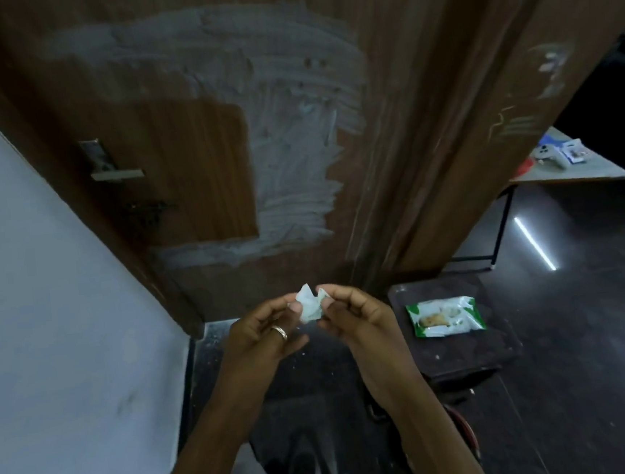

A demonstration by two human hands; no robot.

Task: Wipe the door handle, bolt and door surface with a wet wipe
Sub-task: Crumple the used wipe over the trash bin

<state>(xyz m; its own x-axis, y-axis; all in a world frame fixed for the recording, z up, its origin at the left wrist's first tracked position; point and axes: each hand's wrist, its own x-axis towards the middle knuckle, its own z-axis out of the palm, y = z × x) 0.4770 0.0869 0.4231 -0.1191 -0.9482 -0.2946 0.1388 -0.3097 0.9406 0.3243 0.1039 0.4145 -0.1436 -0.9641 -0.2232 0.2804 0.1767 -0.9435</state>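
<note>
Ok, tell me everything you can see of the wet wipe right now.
The wet wipe is a small, thin white sheet with a faint green tint, crumpled and bunched rather than spread flat. It is held up in the air between both hands: the left hand pinches its left edge and the right hand pinches its right edge. It sits low in front of the brown door, apart from it. Whether it is damp or soiled cannot be told.

Crumpled white wet wipe [311,305] before whitish-smeared brown door [191,164], metal handle [116,174] left, dark bolt [148,209] below
</note>
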